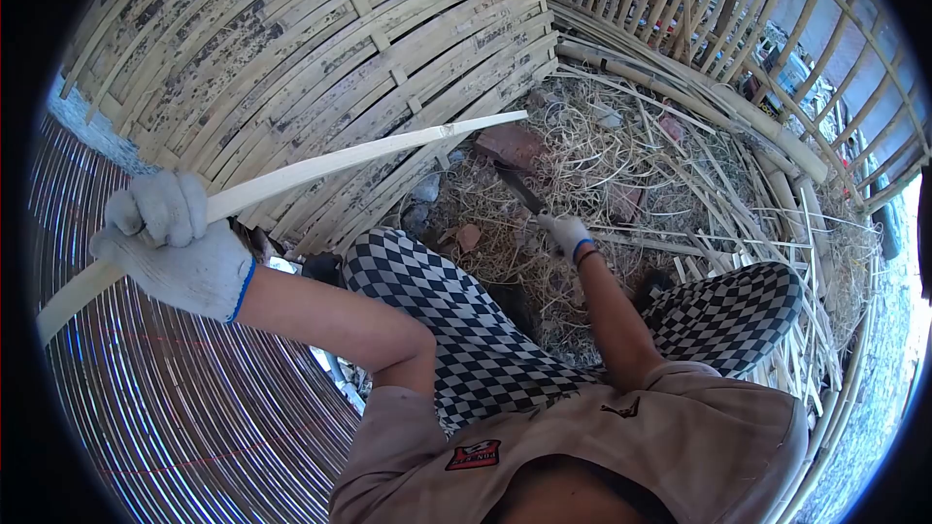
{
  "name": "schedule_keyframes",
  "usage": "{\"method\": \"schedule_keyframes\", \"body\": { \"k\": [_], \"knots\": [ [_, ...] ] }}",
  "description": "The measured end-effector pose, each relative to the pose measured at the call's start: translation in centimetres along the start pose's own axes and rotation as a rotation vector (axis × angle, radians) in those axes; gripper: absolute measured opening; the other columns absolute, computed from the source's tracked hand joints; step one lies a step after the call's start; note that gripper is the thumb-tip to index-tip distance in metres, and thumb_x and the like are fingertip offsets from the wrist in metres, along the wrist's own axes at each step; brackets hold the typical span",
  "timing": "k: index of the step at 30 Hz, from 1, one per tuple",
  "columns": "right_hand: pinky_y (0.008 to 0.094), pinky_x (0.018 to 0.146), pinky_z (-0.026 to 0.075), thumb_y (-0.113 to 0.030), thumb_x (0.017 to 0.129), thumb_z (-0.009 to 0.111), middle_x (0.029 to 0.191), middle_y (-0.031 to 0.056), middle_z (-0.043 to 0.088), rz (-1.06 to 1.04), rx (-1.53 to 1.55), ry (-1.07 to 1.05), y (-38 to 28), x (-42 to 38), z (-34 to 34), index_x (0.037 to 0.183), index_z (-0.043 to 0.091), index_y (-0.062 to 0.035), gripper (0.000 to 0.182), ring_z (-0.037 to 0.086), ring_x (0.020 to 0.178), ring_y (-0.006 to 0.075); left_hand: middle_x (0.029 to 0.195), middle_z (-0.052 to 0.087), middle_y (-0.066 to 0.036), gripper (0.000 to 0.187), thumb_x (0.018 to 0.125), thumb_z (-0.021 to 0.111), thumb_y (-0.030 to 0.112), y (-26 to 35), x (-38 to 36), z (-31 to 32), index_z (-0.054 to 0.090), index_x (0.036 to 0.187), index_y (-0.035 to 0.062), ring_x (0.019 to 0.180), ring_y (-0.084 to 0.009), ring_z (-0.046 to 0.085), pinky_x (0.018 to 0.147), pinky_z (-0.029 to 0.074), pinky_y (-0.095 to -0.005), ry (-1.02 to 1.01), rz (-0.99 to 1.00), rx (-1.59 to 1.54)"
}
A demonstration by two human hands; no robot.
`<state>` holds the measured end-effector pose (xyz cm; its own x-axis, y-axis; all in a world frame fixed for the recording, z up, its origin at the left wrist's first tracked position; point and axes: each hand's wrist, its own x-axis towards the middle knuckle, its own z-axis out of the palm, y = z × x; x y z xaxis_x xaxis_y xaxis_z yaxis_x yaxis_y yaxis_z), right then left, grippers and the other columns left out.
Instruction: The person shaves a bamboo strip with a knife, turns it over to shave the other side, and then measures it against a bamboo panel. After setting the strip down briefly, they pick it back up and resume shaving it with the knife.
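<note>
My left hand (170, 233), in a white knitted glove with a blue cuff, is closed around a long, pale bamboo strip (330, 167). The strip slants up to the right, and its thin far end hangs over the ground near a reddish brick (512, 147). Lower down on the right, my right hand (566, 235), also gloved, grips the handle of a knife (519, 188). Its dark blade points up and left toward the brick, apart from the strip. Curly bamboo shavings (592, 160) lie around the blade.
A woven bamboo panel (388, 39) rises ahead on the left, and a slatted bamboo fence (718, 10) stands at the back right. A curved sheet of thin slats (194, 398) is at my left. Loose bamboo strips (777, 204) lie by my right knee.
</note>
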<state>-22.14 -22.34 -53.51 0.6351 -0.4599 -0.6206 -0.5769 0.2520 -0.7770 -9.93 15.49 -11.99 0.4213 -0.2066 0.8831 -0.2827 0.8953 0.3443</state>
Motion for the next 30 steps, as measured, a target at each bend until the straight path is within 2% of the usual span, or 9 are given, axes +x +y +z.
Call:
{"method": "schedule_keyframes", "body": {
  "k": [2, 6, 9, 12, 15, 19, 22, 26, 30],
  "knots": [
    [0.0355, 0.051, 0.051, -0.051, 0.085, 0.078, 0.066, 0.0062, 0.066, -0.187, -0.63, 0.003, -4.2, -0.7, -5.3, 0.077, 0.071, -0.0032, 0.049, 0.063, 0.054, 0.0185, 0.059, 0.036, 0.001, 0.049, 0.113, 0.034, 0.042, -1.0, 0.0, 0.3, 0.038, 0.072, 0.0166, 0.045, -0.0085, 0.029, 0.038, 0.023, -0.0245, 0.038, 0.011, 0.06],
    [0.0338, 0.056, 0.053, -0.054, 0.081, 0.079, 0.065, 0.0068, 0.068, -0.215, -0.902, 0.135, -11.5, -7.3, -11.2, 0.076, 0.073, -0.003, 0.052, 0.065, 0.055, 0.0165, 0.06, 0.032, 0.0, 0.048, 0.11, 0.04, 0.043, -2.8, 0.9, -0.9, 0.042, 0.073, 0.0122, 0.048, -0.0089, 0.025, 0.043, 0.022, -0.0257, 0.067, -0.098, 0.015],
    [0.0298, 0.057, 0.053, -0.046, 0.086, 0.079, 0.064, 0.0058, 0.066, -0.449, -0.77, 0.35, -13.2, -10.2, -13.1, 0.079, 0.073, -0.0024, 0.045, 0.064, 0.056, 0.0131, 0.061, 0.032, 0.001, 0.045, 0.111, 0.043, 0.039, -5.7, 1.7, 1.5, 0.044, 0.075, 0.0113, 0.047, -0.0077, 0.024, 0.043, 0.02, -0.0232, 0.388, -0.039, 0.448],
    [0.028, 0.058, 0.052, -0.038, 0.093, 0.075, 0.061, 0.0036, 0.061, -0.547, -0.342, 0.368, -16.0, -15.3, -12.3, 0.094, 0.073, -0.002, 0.036, 0.061, 0.055, 0.0113, 0.062, 0.032, 0.001, 0.043, 0.11, 0.045, 0.04, -6.4, 2.1, 1.7, 0.042, 0.078, 0.0109, 0.046, -0.0085, 0.021, 0.041, 0.019, -0.0238, 0.277, -0.047, 0.29],
    [0.0288, 0.048, 0.047, -0.03, 0.094, 0.075, 0.061, -0.0002, 0.058, -0.961, 0.076, 0.327, -16.7, -15.3, -10.8, 0.104, 0.07, -0.0013, 0.031, 0.055, 0.048, 0.0107, 0.061, 0.034, -0.001, 0.035, 0.109, 0.045, 0.031, -7.8, 2.6, 2.5, 0.04, 0.082, 0.0106, 0.044, -0.0088, 0.024, 0.04, 0.017, -0.0251, 0.28, -0.013, 0.305],
    [0.0262, 0.057, 0.049, -0.032, 0.095, 0.074, 0.073, 0.0032, 0.064, -0.549, -0.135, 0.055, -19.9, -19.2, -7.8, 0.107, 0.068, -0.0009, 0.034, 0.063, 0.062, 0.0097, 0.059, 0.037, -0.001, 0.031, 0.106, 0.047, 0.025, -10.7, 4.2, 5.4, 0.04, 0.079, 0.0117, 0.044, -0.0083, 0.028, 0.04, 0.017, -0.0253, 0.1, -0.033, 0.317],
    [0.0316, 0.063, 0.053, -0.034, 0.093, 0.074, 0.076, 0.0091, 0.067, -0.596, -0.227, 0.035, -20.1, -16.9, -6.3, 0.105, 0.067, 0.0003, 0.037, 0.068, 0.068, 0.016, 0.058, 0.035, 0.0, 0.038, 0.107, 0.047, 0.03, -13.7, 6.2, 7.1, 0.039, 0.074, 0.0122, 0.044, -0.0086, 0.025, 0.04, 0.018, -0.0266, 0.107, -0.067, 0.343],
    [0.0425, 0.076, 0.055, -0.038, 0.09, 0.073, 0.088, 0.02, 0.07, -1.054, -0.589, 0.283, -23.5, -17.7, -5.1, 0.11, 0.064, 0.0033, 0.047, 0.07, 0.082, 0.0335, 0.058, 0.031, 0.003, 0.048, 0.11, 0.041, 0.035, -17.7, 9.2, 7.3, 0.033, 0.067, 0.0141, 0.046, -0.0085, 0.024, 0.042, 0.018, -0.0277, 0.04, -0.107, 0.487],
    [0.0439, 0.081, 0.055, -0.037, 0.093, 0.07, 0.102, 0.0238, 0.07, -1.03, -0.497, 0.159, -26.7, -22.6, -3.5, 0.117, 0.062, 0.0017, 0.046, 0.07, 0.093, 0.038, 0.057, 0.034, 0.002, 0.045, 0.11, 0.038, 0.034, -19.3, 10.7, 7.7, 0.037, 0.07, 0.0134, 0.046, -0.0081, 0.027, 0.041, 0.021, -0.0268, -0.064, -0.099, 0.488]
  ]
}}
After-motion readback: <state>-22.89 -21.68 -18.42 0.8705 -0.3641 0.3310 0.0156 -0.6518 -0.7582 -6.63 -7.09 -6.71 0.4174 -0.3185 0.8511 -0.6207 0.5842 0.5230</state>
